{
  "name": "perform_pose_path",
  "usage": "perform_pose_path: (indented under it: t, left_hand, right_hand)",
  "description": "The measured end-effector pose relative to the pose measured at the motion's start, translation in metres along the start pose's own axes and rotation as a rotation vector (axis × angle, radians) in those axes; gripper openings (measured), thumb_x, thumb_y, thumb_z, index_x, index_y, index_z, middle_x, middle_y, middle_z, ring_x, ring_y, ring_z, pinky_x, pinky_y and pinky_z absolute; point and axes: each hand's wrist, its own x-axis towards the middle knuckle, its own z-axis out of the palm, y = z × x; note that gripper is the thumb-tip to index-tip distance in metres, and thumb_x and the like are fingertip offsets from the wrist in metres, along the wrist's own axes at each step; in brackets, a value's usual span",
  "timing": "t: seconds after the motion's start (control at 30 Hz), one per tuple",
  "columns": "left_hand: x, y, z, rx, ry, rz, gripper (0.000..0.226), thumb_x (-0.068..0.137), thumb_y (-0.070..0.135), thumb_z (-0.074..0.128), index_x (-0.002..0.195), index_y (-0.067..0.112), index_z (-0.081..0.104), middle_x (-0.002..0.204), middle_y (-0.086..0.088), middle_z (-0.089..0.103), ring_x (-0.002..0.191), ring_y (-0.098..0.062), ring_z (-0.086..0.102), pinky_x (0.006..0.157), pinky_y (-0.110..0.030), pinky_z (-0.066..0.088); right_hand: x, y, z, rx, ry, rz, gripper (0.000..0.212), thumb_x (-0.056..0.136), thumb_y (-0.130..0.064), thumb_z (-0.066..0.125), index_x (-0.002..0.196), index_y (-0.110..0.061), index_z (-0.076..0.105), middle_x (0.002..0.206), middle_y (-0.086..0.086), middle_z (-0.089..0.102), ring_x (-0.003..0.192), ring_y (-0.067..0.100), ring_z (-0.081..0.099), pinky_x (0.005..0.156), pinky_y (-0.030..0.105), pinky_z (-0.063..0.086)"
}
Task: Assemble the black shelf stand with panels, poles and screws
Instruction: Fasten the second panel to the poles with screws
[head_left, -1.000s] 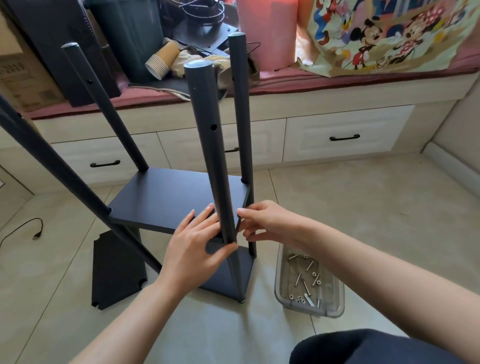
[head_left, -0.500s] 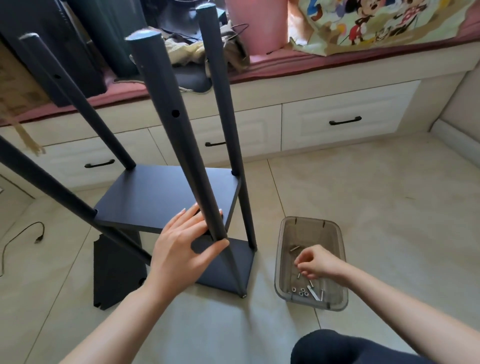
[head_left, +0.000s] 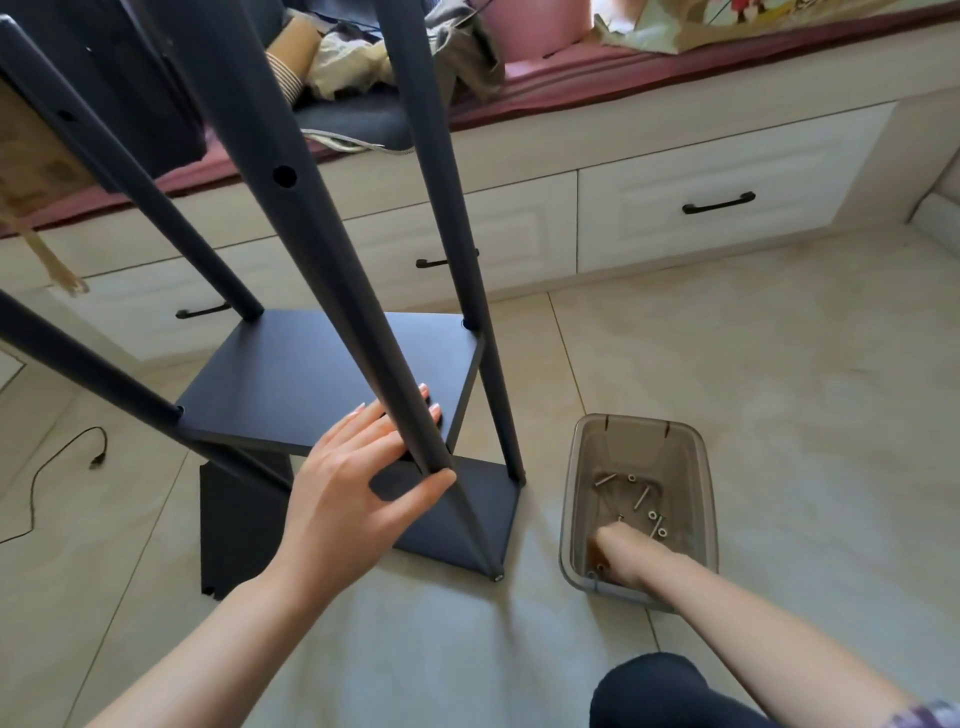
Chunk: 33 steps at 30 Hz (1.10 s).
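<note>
Head view, left hand (head_left: 345, 499) fingers wrapped around front pole (head_left: 332, 270), right hand (head_left: 621, 558) inside clear tray (head_left: 706, 467), fingers hidden, grip unclear, screws (head_left: 641, 501) just beyond them.

Shelf stand (head_left: 332, 384) occupied frame centre-left, its four poles rising toward the upper left. A loose panel (head_left: 234, 525) lay at its lower left. The container (head_left: 696, 452), lower right, held screws (head_left: 641, 499). Drawers (head_left: 717, 192) ran behind, across the upper frame.

Home: cushioned window seat (head_left: 623, 78), drawers (head_left: 727, 187), tiled floor (head_left: 779, 389).
</note>
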Motion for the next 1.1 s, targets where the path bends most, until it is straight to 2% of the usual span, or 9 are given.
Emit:
perform_pose_path:
  t: [0.27,0.37,0.43,0.5,0.67,0.77,0.9,1.0,1.1]
  left_hand:
    - [0.001,0.002,0.000,0.003,0.006,-0.004,0.047,0.086,0.055,0.061,0.130,0.039,0.058,0.143,0.022,0.051,0.140,0.006,0.038,0.116,-0.024,0.030]
    - [0.001,0.004,-0.001,0.010,0.010,-0.002,0.048,0.085,0.053,0.062,0.131,0.038,0.060,0.142,0.022,0.053,0.139,0.007,0.039,0.116,-0.020,0.029]
    - [0.001,0.004,-0.002,0.017,0.001,-0.015,0.050,0.085,0.053,0.063,0.131,0.033,0.063,0.142,0.021,0.053,0.139,0.006,0.040,0.116,-0.018,0.029]
    - [0.001,0.005,-0.002,0.025,-0.004,-0.032,0.053,0.084,0.054,0.063,0.132,0.031,0.064,0.143,0.022,0.053,0.139,0.006,0.040,0.115,-0.017,0.029]
    - [0.003,0.013,-0.009,0.030,-0.009,-0.067,0.060,0.081,0.057,0.062,0.134,0.030,0.062,0.139,0.031,0.049,0.134,0.005,0.045,0.112,-0.026,0.035]
    - [0.006,0.020,-0.014,0.037,-0.029,-0.090,0.061,0.078,0.060,0.061,0.127,0.025,0.066,0.126,0.025,0.060,0.119,-0.005,0.055,0.101,-0.030,0.044]
    - [0.010,0.029,-0.023,0.029,-0.100,-0.191,0.060,0.077,0.045,0.079,0.130,0.023,0.061,0.111,0.013,0.070,0.104,-0.019,0.064,0.094,-0.032,0.049]
    - [0.015,0.035,-0.025,0.035,-0.123,-0.250,0.057,0.079,0.034,0.084,0.129,0.021,0.059,0.098,0.023,0.065,0.109,-0.023,0.062,0.097,-0.035,0.048]
    - [0.018,0.038,-0.024,0.066,-0.164,-0.314,0.056,0.084,0.035,0.079,0.133,0.018,0.057,0.122,0.011,0.066,0.128,-0.029,0.051,0.110,-0.035,0.034]
  right_hand:
    - [0.004,0.001,-0.001,-0.058,0.012,0.003,0.022,0.093,-0.004,0.055,0.114,-0.003,0.060,0.117,0.020,0.061,0.107,0.035,0.063,0.077,0.032,0.043]
    - [0.003,0.000,-0.004,-0.013,0.010,-0.003,0.016,0.091,-0.012,0.057,0.105,-0.007,0.062,0.112,0.017,0.064,0.101,0.032,0.064,0.078,0.032,0.047]
    - [-0.001,0.000,-0.010,0.046,0.074,0.000,0.007,0.088,-0.015,0.058,0.084,-0.016,0.053,0.097,0.007,0.061,0.086,0.025,0.060,0.070,0.029,0.044]
    - [-0.004,0.004,-0.016,0.162,0.154,0.026,0.023,0.085,-0.014,0.060,0.072,-0.022,0.042,0.091,0.004,0.057,0.082,0.022,0.055,0.067,0.026,0.040]
    - [-0.034,0.008,-0.042,0.398,0.300,0.006,0.014,0.086,-0.011,0.070,0.088,-0.023,0.063,0.090,-0.003,0.067,0.091,0.014,0.066,0.077,0.018,0.046]
    - [-0.065,-0.012,-0.072,0.710,0.566,-0.021,0.007,0.085,-0.015,0.076,0.089,-0.019,0.073,0.082,-0.013,0.071,0.082,0.001,0.066,0.072,0.007,0.044]
    - [-0.105,-0.075,-0.113,1.204,0.595,-0.217,0.009,0.098,-0.013,0.058,0.096,-0.006,0.064,0.084,0.001,0.077,0.084,0.016,0.073,0.073,0.025,0.056]
    - [-0.115,-0.127,-0.127,1.321,0.478,-0.273,0.019,0.105,-0.018,0.044,0.096,-0.008,0.057,0.096,0.004,0.077,0.097,0.016,0.071,0.084,0.033,0.055]
    - [-0.107,-0.163,-0.122,1.329,0.436,-0.209,0.022,0.106,-0.026,0.037,0.093,-0.015,0.051,0.099,0.009,0.064,0.101,0.021,0.064,0.093,0.041,0.051]
